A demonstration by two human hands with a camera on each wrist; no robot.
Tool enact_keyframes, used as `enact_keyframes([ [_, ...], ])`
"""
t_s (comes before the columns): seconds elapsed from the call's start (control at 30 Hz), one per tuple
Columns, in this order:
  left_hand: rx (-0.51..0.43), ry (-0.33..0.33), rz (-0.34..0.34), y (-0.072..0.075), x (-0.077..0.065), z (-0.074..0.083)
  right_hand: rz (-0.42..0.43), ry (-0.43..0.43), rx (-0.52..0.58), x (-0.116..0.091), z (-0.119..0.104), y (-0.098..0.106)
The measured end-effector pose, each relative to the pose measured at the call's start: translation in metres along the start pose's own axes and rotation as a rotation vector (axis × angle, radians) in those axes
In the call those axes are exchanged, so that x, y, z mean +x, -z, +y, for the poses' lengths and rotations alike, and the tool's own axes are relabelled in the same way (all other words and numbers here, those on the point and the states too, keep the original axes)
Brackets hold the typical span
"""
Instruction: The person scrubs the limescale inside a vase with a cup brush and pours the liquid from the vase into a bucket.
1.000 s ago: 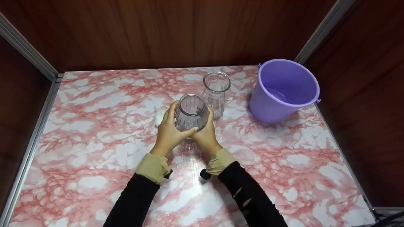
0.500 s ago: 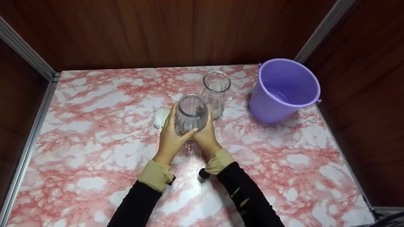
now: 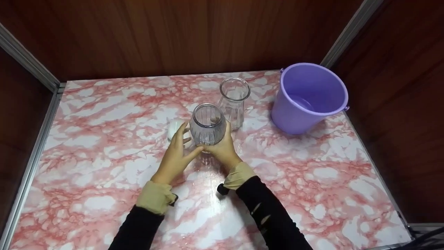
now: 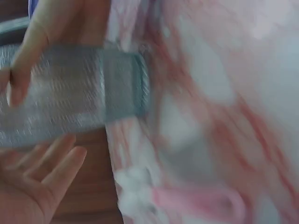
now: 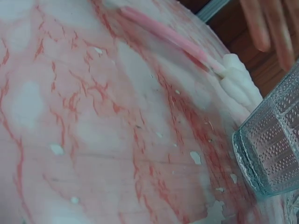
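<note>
In the head view, a ribbed grey-tinted glass vase (image 3: 208,133) stands upright at mid-table, its round mouth facing up. My right hand (image 3: 223,149) grips its right side and near side. Left of the vase, my left hand (image 3: 173,156) has its fingers spread and extended, apart from the glass in the left wrist view; its thumb tip lies near the right hand's thumb. Whether the vase's base (image 5: 261,163) touches the table cannot be told. Behind the left fingers lies a sponge brush with a white head (image 3: 174,129) and a pink handle (image 4: 196,200).
A second clear glass vase (image 3: 234,114) stands just behind the held one, to its right. Farther right is a purple bucket (image 3: 291,116). The red-and-white marbled table (image 3: 104,156) has brown panels (image 3: 173,38) around it. Small wet-looking spots (image 5: 196,157) dot the surface.
My left hand has let go of the vase and moved left and towards me, its fingers opening. The right hand keeps its grip, and the vase stays in nearly the same place.
</note>
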State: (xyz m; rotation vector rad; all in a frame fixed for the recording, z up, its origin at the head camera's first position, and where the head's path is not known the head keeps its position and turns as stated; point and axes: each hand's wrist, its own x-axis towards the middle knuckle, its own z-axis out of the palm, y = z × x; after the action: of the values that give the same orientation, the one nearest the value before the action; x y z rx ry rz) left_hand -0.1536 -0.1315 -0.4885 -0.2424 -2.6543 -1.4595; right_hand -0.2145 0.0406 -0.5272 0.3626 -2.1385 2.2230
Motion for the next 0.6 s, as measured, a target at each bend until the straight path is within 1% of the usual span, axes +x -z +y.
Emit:
enact_keyframes([
  [0.03, 0.040, -0.002, -0.011, 0.003, -0.002, -0.004, 0.000, 0.000, -0.002, -0.001, 0.000, 0.000],
  [0.1, 0.166, -0.001, -0.015, 0.008, -0.008, -0.012, 0.006, -0.005, 0.012, -0.001, 0.001, -0.001],
  [0.17, 0.288, 0.020, -0.001, 0.011, -0.012, -0.019, 0.009, -0.009, 0.020, 0.000, 0.002, -0.002],
  [0.2, 0.336, 0.041, 0.005, 0.012, -0.014, -0.021, 0.012, -0.010, 0.024, 0.000, 0.002, -0.003],
  [0.27, 0.405, 0.108, 0.011, 0.014, -0.018, -0.025, 0.015, -0.009, 0.023, 0.001, 0.003, -0.004],
  [0.37, 0.478, 0.233, 0.002, 0.015, -0.020, -0.027, 0.011, -0.002, 0.013, 0.002, 0.002, -0.006],
  [0.47, 0.533, 0.338, -0.028, 0.015, -0.022, -0.026, 0.015, 0.006, 0.004, 0.001, 0.001, -0.006],
  [0.53, 0.547, 0.385, -0.050, 0.014, -0.024, -0.027, 0.021, 0.001, 0.002, -0.001, 0.000, -0.005],
  [0.6, 0.545, 0.411, -0.067, 0.013, -0.025, -0.028, 0.027, -0.011, 0.004, -0.003, 0.000, -0.004],
])
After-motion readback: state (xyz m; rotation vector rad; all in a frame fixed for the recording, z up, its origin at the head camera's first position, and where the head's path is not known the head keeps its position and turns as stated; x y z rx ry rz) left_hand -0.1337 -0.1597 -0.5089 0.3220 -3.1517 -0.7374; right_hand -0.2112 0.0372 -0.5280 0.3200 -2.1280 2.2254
